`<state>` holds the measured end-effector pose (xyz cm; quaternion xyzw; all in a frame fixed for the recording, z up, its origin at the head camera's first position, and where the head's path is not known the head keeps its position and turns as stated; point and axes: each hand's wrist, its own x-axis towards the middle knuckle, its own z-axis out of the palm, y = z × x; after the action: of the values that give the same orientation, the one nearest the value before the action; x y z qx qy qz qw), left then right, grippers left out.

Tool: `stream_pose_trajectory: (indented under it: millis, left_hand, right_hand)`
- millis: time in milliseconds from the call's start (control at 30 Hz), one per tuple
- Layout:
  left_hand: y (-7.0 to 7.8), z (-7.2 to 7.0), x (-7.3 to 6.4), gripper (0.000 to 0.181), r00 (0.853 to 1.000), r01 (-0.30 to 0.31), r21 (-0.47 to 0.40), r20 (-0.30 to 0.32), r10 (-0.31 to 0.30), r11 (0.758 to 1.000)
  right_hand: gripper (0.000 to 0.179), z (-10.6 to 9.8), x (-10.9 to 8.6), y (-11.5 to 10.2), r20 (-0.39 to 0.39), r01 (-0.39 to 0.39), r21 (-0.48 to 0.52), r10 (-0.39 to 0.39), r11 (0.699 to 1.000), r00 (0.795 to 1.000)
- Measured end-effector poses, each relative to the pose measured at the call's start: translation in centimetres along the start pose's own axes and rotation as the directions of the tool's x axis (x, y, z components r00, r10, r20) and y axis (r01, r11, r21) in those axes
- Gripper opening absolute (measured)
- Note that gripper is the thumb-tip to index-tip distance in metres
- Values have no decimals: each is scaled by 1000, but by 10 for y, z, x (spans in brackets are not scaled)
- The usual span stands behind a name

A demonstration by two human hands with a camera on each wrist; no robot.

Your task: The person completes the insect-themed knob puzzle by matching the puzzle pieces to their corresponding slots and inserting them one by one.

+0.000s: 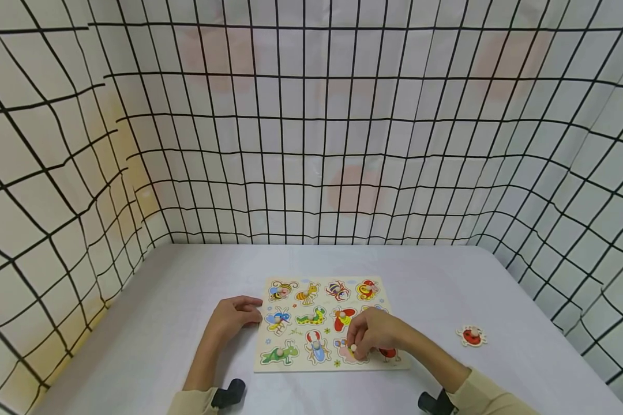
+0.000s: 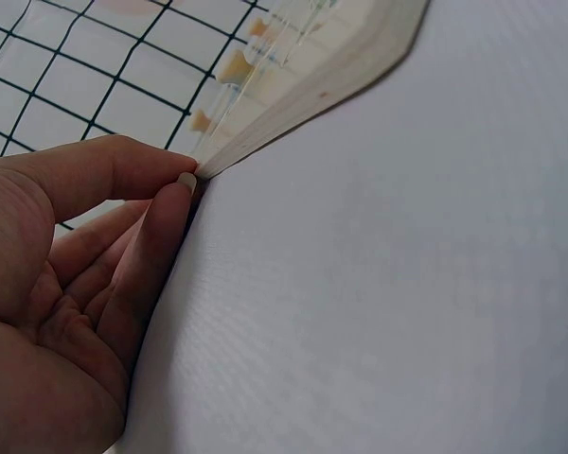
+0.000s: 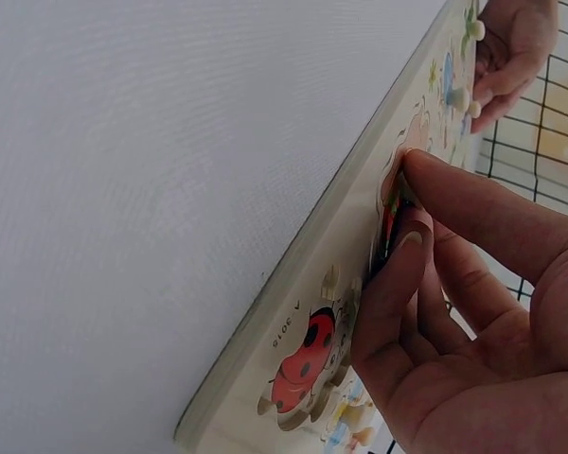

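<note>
A wooden peg puzzle board [image 1: 297,367] with insect pictures lies flat on the table. At its left edge, my left hand [image 1: 232,317] holds the rim between thumb and forefinger, seen close in the left wrist view. Over the bottom row, toward the right, my right hand [image 1: 378,331] pinches a small knobbed puzzle piece [image 3: 390,219]; fingers hide most of its picture. Beside that hand, a ladybug slot [image 3: 303,364] shows its printed picture and no knob. Other seated pieces include a blue beetle [image 1: 318,349] and a grasshopper [image 1: 280,353].
A loose red ladybug piece [image 1: 471,335] with a pale knob lies on the white table [image 1: 197,271], right of the board. White walls [image 1: 291,132] with a black grid stand behind and on both sides.
</note>
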<state>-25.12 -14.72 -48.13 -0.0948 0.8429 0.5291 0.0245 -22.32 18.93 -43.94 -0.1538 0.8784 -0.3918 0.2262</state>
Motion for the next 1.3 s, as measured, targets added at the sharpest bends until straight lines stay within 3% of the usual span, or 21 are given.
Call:
stream_pose_trajectory:
  millis: [367, 867, 1300]
  left_hand:
    - [1, 0, -2, 26, 1000, -9, 7, -1, 9, 1000]
    - [1, 0, 0, 27, 1000, 5, 10, -5, -5, 1000]
    - [2, 0, -1, 28, 1000, -8, 11, 6, 8, 1000]
  right_hand:
    - [16, -8, -5, 2, 24, 32, 56, -34, 998, 999]
    - [19, -41, -20, 23, -106, 1, 22, 2, 1000, 994]
    - [23, -70, -42, 45, -240, -107, 3, 104, 994, 965]
